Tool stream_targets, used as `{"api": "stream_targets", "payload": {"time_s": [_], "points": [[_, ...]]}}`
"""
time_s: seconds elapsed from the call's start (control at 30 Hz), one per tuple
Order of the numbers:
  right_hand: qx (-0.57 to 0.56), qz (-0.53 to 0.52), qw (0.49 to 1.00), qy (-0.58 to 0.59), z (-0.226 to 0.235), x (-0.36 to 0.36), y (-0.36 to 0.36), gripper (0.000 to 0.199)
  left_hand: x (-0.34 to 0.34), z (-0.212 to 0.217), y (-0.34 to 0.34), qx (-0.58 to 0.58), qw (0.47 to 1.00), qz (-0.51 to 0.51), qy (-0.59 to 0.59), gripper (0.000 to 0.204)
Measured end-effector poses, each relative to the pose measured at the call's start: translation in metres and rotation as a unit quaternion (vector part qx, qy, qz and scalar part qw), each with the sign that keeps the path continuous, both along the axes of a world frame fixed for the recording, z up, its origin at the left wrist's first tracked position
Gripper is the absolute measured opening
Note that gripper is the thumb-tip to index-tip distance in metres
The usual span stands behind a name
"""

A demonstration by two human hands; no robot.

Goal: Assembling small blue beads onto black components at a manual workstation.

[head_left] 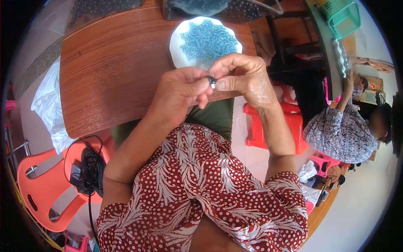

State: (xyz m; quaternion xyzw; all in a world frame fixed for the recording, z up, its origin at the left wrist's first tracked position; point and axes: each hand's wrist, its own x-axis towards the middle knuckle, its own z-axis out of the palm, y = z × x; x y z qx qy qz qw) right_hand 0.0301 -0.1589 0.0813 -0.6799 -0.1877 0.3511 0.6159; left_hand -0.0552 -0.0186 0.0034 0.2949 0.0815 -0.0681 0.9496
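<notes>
Over the table's near edge, my two hands meet in front of a white scalloped plate (176, 48) heaped with small blue, glassy beads (208, 40). My left hand (180, 90) pinches a small dark piece with a white end (211, 81) between thumb and fingertips. From the other side, the closed thumb and forefinger of my right hand (245, 77) press on the same piece. Its exact kind is too small to make out, and my fingers cover part of it.
The brown wooden table (109, 75) has dark trays (239, 8) at its far edge. An orange chair (42, 185) holding a black cable bundle (90, 166) is at left, a red stool (273, 126) at right. Another person (342, 134) sits at a table farther right.
</notes>
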Motion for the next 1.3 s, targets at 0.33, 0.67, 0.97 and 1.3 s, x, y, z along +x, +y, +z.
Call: {"api": "stream_targets", "payload": {"time_s": [0.33, 0.67, 0.97, 1.3], "points": [[-0.065, 0.109, 0.991, 0.032, 0.0, 0.016, -0.004, 0.026, 0.001, -0.006, 0.005, -0.021, 0.997, -0.079, -0.002, 0.019], [-0.081, 0.16, 0.978, 0.106, 0.003, 0.022, 0.001, 0.025, 0.0, -0.007, 0.005, -0.033, 0.994, -0.107, 0.006, 0.019], [-0.109, 0.194, 0.97, 0.097, -0.005, 0.028, 0.002, 0.025, 0.002, -0.009, 0.007, 0.0, 0.993, -0.114, 0.013, 0.022], [-0.12, 0.194, 0.971, 0.07, 0.0, 0.009, 0.0, 0.02, -0.011, 0.011, 0.002, 0.038, 0.99, -0.11, 0.073, 0.014]]}}
